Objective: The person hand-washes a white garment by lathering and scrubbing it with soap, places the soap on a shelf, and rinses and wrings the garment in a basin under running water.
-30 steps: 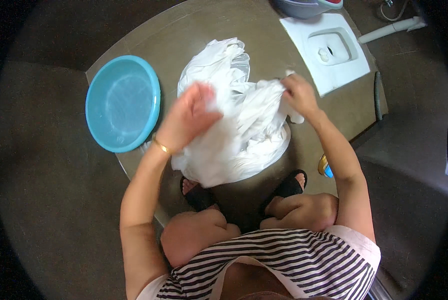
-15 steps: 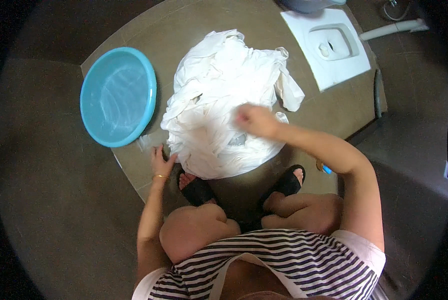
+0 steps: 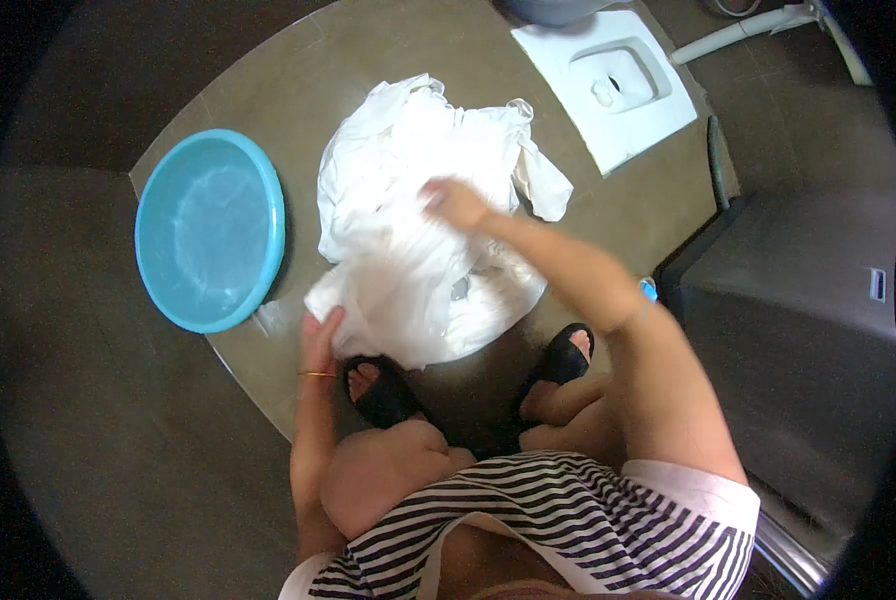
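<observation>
A large heap of crumpled white cloth (image 3: 408, 135) lies on the floor in front of me. My left hand (image 3: 320, 338) grips its near left edge between thumb and fingers. The part of the cloth beside this hand is blurred and looks lifted. Over the middle of the heap is my right hand (image 3: 455, 203), its fingers curled in and a little smeared. Whether it has a fold of cloth in it cannot be made out. A small grey patch (image 3: 460, 288) shows among the near folds.
A light-blue basin (image 3: 277, 225) stands on the floor at the left. A white squat toilet (image 3: 611, 150) is set at the far right, with a grey tub (image 3: 558, 8) behind it. A white pipe (image 3: 733, 38) runs beside the toilet. My feet in black slippers (image 3: 378, 395) flank the near edge.
My left hand has gone from beside the heap to gripping its edge, and the cloth there has shifted. My right hand has moved leftward and up over the heap. The whole view has shifted.
</observation>
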Motion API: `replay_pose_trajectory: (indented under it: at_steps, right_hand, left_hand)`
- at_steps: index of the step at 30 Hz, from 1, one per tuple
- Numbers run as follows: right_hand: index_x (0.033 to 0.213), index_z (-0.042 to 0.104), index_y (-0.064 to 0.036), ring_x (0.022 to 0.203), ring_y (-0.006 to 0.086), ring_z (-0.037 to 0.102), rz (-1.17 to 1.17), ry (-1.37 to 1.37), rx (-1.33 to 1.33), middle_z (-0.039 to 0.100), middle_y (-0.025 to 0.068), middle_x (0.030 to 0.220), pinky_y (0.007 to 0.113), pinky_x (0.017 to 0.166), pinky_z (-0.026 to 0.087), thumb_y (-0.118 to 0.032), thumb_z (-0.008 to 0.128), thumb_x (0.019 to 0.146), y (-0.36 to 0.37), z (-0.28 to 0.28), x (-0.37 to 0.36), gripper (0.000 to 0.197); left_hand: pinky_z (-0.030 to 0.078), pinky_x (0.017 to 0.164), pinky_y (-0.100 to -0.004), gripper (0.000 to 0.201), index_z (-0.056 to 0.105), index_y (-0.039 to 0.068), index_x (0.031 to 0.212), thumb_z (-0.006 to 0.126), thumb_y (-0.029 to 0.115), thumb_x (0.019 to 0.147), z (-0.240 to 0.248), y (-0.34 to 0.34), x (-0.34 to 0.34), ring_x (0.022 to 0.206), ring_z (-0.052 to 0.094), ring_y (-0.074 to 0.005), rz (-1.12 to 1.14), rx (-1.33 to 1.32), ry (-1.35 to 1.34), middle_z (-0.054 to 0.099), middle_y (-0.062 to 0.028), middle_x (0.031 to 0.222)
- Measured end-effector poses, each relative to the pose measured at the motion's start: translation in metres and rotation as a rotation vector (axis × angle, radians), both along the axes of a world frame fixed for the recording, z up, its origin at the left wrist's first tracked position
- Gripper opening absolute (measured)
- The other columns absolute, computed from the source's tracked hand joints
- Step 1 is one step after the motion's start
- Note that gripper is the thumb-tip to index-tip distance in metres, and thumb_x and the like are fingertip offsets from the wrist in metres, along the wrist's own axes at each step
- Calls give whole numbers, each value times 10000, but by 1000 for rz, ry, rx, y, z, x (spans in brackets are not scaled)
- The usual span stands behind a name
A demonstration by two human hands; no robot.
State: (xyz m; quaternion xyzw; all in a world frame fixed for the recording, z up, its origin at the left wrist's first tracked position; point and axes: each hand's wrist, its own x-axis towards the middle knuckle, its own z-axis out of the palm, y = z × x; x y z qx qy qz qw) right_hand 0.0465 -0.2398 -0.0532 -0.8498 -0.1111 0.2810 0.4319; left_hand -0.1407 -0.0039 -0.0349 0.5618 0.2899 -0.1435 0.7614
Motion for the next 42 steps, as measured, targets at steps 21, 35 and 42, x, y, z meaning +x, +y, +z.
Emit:
replay_pose_trajectory:
  at_steps: [21, 35, 42]
  right_hand:
    - [1343, 134, -76, 983, 341, 487, 535, -167, -692, 480, 217, 1083, 384, 800, 430, -294, 653, 674, -33, 25, -42, 874]
    - [1231, 406, -163, 1044, 340, 461, -142, -92, -591, 475, 207, 1110, 373, 881, 378, -69, 523, 713, -149, -46, 20, 539]
    - [1253, 358, -51, 1115, 331, 395, -581, 146, -354, 425, 219, 1169, 373, 941, 325, -32, 498, 739, -110, 88, -76, 533]
  left_hand:
    - [380, 868, -403, 1020, 224, 213, 1328, 795, 233, 483, 2, -63, 22, 1049, 373, -376, -919, 1396, -264, 331, -152, 1194]
    - [453, 784, -401, 761, 304, 318, 1256, 687, 103, 634, -25, -53, 100, 989, 472, -320, -1503, 1240, -37, 387, -106, 1095]
    - [436, 832, -398, 637, 294, 300, 1280, 534, 54, 744, 17, -102, 69, 991, 485, -356, -1267, 1062, 410, 366, -178, 1175]
